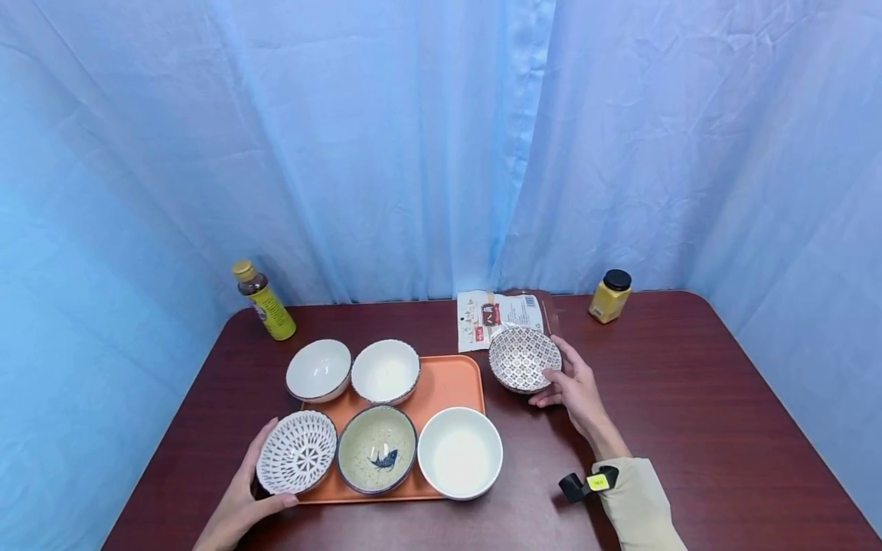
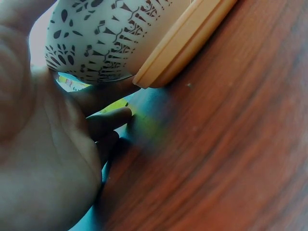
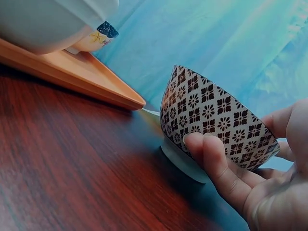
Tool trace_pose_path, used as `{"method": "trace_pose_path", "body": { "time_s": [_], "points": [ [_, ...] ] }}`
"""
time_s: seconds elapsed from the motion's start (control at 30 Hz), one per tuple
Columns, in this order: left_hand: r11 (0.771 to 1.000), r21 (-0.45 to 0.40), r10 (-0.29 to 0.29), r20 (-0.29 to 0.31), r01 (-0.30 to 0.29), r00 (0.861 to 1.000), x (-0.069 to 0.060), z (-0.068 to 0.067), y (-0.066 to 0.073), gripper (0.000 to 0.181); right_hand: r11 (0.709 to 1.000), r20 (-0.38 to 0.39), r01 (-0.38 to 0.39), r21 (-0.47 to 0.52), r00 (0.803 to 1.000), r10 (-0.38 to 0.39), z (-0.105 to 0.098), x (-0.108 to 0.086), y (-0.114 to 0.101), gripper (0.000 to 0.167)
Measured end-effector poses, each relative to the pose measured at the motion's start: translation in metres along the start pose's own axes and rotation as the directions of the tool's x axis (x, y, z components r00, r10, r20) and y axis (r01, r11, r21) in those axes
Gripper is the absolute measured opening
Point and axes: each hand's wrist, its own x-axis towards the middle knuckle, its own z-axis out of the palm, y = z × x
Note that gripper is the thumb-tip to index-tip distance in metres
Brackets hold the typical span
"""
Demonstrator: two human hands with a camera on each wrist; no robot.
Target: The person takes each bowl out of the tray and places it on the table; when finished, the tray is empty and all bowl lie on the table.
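At the tray's near left corner my left hand point(image 1: 241, 490) holds a white bowl with dark teardrop marks point(image 1: 298, 452), thumb on the near side and fingers round its left side. That bowl's outer wall point(image 2: 103, 38) shows in the left wrist view above the rim of the orange tray point(image 2: 168, 53). Right of the tray, my right hand point(image 1: 575, 386) grips a bowl with a brown flower-and-diamond pattern point(image 1: 525, 360). In the right wrist view, fingers and thumb curl about this bowl's wall point(image 3: 211, 120); I cannot tell whether its foot touches the table.
The orange tray point(image 1: 448, 383) also bears a greenish bowl with a blue fish point(image 1: 377, 449), a plain white bowl point(image 1: 460, 453) and two white bowls point(image 1: 319, 370) at the back. A white packet point(image 1: 496, 317), a yellow-labelled bottle point(image 1: 265, 300) and a black-lidded jar point(image 1: 610, 296) stand or lie near the table's far edge.
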Motion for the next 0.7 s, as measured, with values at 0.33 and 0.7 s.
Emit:
{"method": "trace_pose_path", "body": {
  "time_s": [0.33, 0.7],
  "points": [
    [1.000, 0.006, 0.023, -0.006, -0.023, 1.000, -0.002, 0.000, -0.001, 0.112, 0.999, -0.010, -0.023, -0.027, 1.000, 0.022, -0.001, 0.000, 0.003, 0.067],
    [1.000, -0.009, -0.004, -0.009, 0.004, 1.000, 0.000, 0.000, -0.001, 0.112, 0.997, 0.012, -0.055, -0.058, 0.998, 0.055, -0.011, -0.004, -0.006, 0.071]
  ]
}}
